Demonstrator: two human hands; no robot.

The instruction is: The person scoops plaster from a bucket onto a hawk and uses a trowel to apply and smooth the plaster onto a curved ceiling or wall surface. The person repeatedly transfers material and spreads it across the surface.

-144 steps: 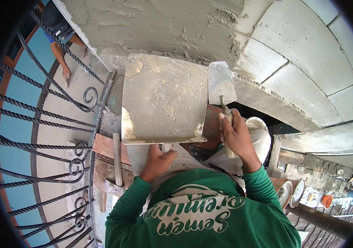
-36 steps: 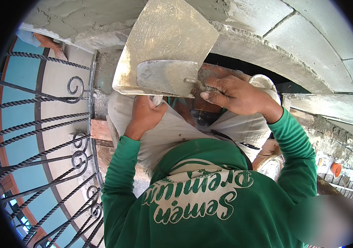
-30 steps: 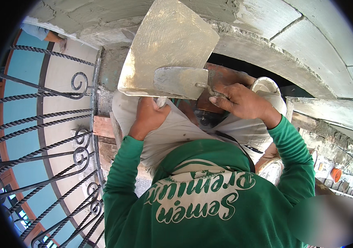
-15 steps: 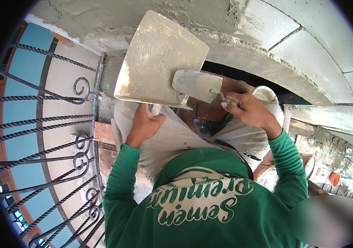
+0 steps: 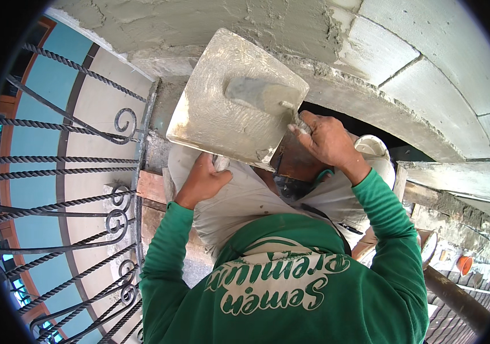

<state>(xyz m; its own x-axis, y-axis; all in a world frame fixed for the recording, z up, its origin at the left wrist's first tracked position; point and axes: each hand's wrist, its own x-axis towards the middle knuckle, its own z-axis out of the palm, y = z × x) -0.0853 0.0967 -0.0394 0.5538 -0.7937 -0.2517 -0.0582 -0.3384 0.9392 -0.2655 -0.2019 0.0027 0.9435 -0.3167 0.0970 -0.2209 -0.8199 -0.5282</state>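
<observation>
My left hand [image 5: 202,180] grips the handle under a square mortar board [image 5: 230,106], holding it tilted up near the wall. My right hand [image 5: 325,140] is closed on the handle of a flat trowel [image 5: 259,94], whose blade lies across the top of the board in a layer of grey mortar. Both arms wear green sleeves. Just beyond the board, a curved arch of white blocks [image 5: 422,51] carries fresh grey plaster [image 5: 210,23] along its left part.
A black wrought-iron railing [image 5: 73,189] with scrolls runs down the left side. Behind the arch lies a dark opening [image 5: 348,123]. Wooden planks and a brick ledge [image 5: 150,189] sit below. At lower right are a pipe [image 5: 457,298] and small orange pots [image 5: 464,265].
The board has tipped more toward the wall. My right hand has slid the trowel blade up across the board from its lower right edge to its upper middle.
</observation>
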